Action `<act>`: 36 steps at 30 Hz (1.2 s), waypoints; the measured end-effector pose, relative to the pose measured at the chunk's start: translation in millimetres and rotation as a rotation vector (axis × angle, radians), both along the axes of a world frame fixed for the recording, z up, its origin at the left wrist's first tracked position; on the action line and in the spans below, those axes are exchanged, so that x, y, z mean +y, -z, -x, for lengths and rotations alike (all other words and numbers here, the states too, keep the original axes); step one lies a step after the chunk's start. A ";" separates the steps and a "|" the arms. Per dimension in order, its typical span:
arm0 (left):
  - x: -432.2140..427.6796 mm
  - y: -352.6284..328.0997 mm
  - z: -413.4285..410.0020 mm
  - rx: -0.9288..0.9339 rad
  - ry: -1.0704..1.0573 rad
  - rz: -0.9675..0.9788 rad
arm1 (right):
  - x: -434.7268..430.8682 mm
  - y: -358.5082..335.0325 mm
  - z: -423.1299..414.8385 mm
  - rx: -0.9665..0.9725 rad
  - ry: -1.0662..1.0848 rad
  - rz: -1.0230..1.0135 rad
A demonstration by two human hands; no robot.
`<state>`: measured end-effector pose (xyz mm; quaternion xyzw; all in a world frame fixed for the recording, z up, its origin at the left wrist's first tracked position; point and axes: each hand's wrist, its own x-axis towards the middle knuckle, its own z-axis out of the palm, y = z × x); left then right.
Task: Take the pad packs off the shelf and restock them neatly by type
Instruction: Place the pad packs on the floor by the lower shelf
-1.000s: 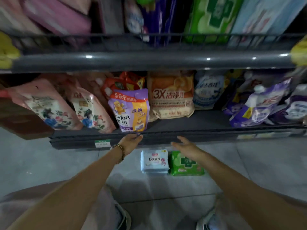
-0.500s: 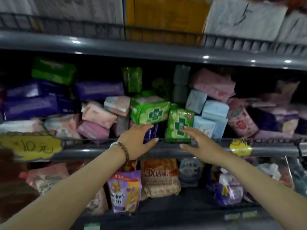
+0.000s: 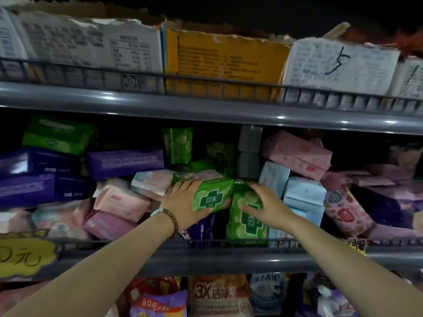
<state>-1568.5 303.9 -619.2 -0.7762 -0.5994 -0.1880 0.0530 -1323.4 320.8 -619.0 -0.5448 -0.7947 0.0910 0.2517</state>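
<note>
The middle shelf holds a jumble of pad packs. My left hand grips a green pack with a cross logo that lies flat on top of the pile at the centre. My right hand grips a second green cross pack, which stands upright against the wire front rail. The two green packs touch each other. Pink packs and purple packs lie to the left. Light blue packs and pink packs are stacked to the right.
More green packs sit at the back left and behind the centre. Cardboard boxes fill the top shelf. Detergent pouches stand on the shelf below. A yellow price tag hangs on the rail at the left.
The view has risen from the floor and bottom shelf to the pad shelf. Both hands reached up and forward and now grip the two green packs.
</note>
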 end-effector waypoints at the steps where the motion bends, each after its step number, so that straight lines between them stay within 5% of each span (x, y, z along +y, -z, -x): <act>1: 4.5 2.9 -0.6 -0.014 0.003 -0.016 | 7.4 -0.1 -0.6 -0.047 0.015 -0.020; 7: 14.6 14.9 -5.7 0.004 -0.021 -0.107 | 29.7 9.9 -4.9 -0.369 0.088 -0.063; 15: 14.0 18.0 -6.4 0.032 -0.051 -0.130 | 24.5 18.2 -17.0 -0.268 0.028 -0.171; 22: 10.7 9.4 -11.8 0.037 -0.065 -0.094 | 19.8 13.5 -30.7 -0.220 -0.089 -0.063; 30: 24.5 -40.2 -96.8 -0.250 0.129 -0.107 | 13.4 -43.5 -100.7 0.397 0.127 -0.415; 36: 65.3 -58.2 -184.3 -0.719 0.309 0.128 | 38.1 -49.4 -153.5 0.755 0.337 -0.226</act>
